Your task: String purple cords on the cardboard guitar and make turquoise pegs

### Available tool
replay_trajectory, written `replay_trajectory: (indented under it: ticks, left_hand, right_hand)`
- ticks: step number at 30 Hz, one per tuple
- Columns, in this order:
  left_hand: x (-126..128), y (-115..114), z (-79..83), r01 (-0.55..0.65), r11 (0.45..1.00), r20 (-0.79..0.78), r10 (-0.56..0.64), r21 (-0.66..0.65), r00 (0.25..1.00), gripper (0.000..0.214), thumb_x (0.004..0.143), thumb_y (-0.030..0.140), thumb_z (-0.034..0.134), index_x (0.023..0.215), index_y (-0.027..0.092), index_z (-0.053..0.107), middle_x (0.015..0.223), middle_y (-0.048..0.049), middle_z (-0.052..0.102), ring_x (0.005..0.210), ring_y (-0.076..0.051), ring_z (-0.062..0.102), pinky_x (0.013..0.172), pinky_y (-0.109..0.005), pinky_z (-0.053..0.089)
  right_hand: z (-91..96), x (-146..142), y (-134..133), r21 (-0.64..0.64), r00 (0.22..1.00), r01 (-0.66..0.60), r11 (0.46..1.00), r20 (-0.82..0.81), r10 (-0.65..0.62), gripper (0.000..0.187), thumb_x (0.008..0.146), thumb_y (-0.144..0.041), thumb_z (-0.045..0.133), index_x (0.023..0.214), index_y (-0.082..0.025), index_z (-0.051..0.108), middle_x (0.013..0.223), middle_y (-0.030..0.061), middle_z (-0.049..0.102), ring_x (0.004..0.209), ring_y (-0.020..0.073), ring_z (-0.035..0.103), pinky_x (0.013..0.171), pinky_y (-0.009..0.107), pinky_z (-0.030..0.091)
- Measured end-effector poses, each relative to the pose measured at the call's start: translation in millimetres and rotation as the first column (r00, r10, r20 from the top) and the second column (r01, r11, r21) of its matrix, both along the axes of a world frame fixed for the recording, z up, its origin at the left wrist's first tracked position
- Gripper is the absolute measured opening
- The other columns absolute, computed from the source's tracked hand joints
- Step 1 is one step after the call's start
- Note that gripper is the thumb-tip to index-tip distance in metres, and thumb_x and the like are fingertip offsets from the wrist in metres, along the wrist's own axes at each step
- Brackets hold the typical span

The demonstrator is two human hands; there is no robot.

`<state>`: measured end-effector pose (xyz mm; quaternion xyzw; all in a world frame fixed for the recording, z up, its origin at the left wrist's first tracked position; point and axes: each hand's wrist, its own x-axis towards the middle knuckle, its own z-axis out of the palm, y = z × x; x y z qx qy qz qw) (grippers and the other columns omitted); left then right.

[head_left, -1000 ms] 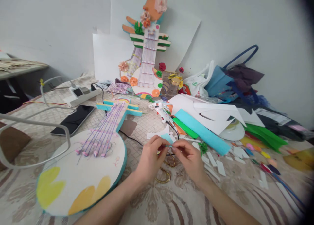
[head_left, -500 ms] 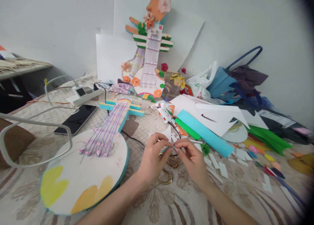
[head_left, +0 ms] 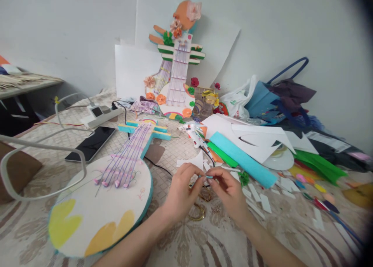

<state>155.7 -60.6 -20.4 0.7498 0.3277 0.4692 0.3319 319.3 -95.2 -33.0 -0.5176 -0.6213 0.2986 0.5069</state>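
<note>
My left hand (head_left: 183,187) and my right hand (head_left: 230,189) meet fingertip to fingertip above the table. Both pinch a small light blue piece (head_left: 209,177), seemingly paper; most of it is hidden by the fingers. Gold scissor handles (head_left: 198,213) lie on the cloth just below my hands, their blades out of sight. To the left rests a white guitar model (head_left: 101,208) with blue edges, purple strings and yellow and orange patches. A white hot glue gun (head_left: 194,134) lies beyond my hands.
At right are a blue crepe paper roll (head_left: 241,158), a green roll (head_left: 223,153), white cut sheets (head_left: 256,141) and paper scraps (head_left: 265,203). A phone (head_left: 91,143), power strip (head_left: 100,117) and looping white cable (head_left: 37,197) occupy the left. Decorated guitar models (head_left: 177,92) stand behind.
The fingertips have shifted slightly around the blue piece, and a bit more of it shows by my right fingers. The whole view has tilted slightly upward.
</note>
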Motion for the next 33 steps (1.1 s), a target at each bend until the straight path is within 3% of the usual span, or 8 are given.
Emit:
replay_trajectory:
  ticks: [5, 14, 22, 27, 33]
  left_hand:
    - [1.2, 0.2, 0.0, -0.008, 0.996, -0.013, 0.007, -0.094, 1.000, 0.004, 0.085, 0.018, 0.056, 0.087, 0.018, 0.060, 0.087, -0.0042, 0.066, 0.084, -0.018, 0.061, 0.075, -0.029, 0.045]
    - [1.1, 2.1, 2.5, 0.034, 0.954, 0.043, -0.022, -0.297, 0.999, 0.011, 0.084, 0.023, 0.058, 0.075, 0.017, 0.062, 0.074, -0.0019, 0.066, 0.072, -0.016, 0.058, 0.070, -0.027, 0.043]
    - [4.7, 7.4, -4.2, 0.135, 0.844, 0.184, -0.044, -0.519, 0.982, 0.023, 0.084, 0.036, 0.056, 0.075, 0.015, 0.060, 0.069, -0.0011, 0.059, 0.064, -0.012, 0.052, 0.059, -0.023, 0.042]
    - [5.8, 7.2, -7.4, 0.128, 0.838, 0.169, -0.044, -0.530, 0.985, 0.025, 0.083, 0.036, 0.057, 0.069, 0.015, 0.056, 0.063, 0.0015, 0.052, 0.058, -0.011, 0.046, 0.053, -0.022, 0.037]
    - [6.8, 8.8, -9.3, 0.144, 0.826, 0.156, -0.069, -0.545, 0.985, 0.030, 0.087, 0.040, 0.050, 0.070, 0.015, 0.054, 0.063, 0.0026, 0.046, 0.058, -0.010, 0.040, 0.054, -0.022, 0.034]
  right_hand:
    - [0.4, 0.0, -0.6, -0.089, 1.000, -0.026, 0.996, -0.001, 0.026, 0.013, 0.088, -0.034, 0.055, 0.085, -0.021, 0.058, 0.076, 0.0003, 0.056, 0.069, 0.0141, 0.053, 0.062, 0.024, 0.044]
    - [3.9, -0.7, -0.4, -0.239, 0.987, -0.089, 0.967, -0.152, 0.054, 0.020, 0.085, -0.041, 0.059, 0.082, -0.020, 0.058, 0.069, -0.0016, 0.051, 0.063, 0.0125, 0.048, 0.056, 0.022, 0.040]
    - [-1.1, 0.8, 4.4, -0.288, 0.953, -0.061, 0.956, -0.300, -0.030, 0.022, 0.083, -0.040, 0.062, 0.077, -0.020, 0.057, 0.066, -0.0024, 0.053, 0.061, 0.0118, 0.050, 0.056, 0.022, 0.042]
    - [-2.4, 0.0, 5.2, -0.312, 0.946, -0.131, 0.941, -0.323, 0.025, 0.021, 0.084, -0.041, 0.061, 0.085, -0.020, 0.059, 0.070, -0.0020, 0.053, 0.061, 0.0114, 0.049, 0.054, 0.022, 0.042]
    - [-0.8, -0.7, 4.2, -0.310, 0.965, -0.079, 0.947, -0.262, -0.006, 0.023, 0.084, -0.039, 0.062, 0.075, -0.019, 0.056, 0.066, -0.0033, 0.049, 0.059, 0.0093, 0.047, 0.053, 0.020, 0.040]
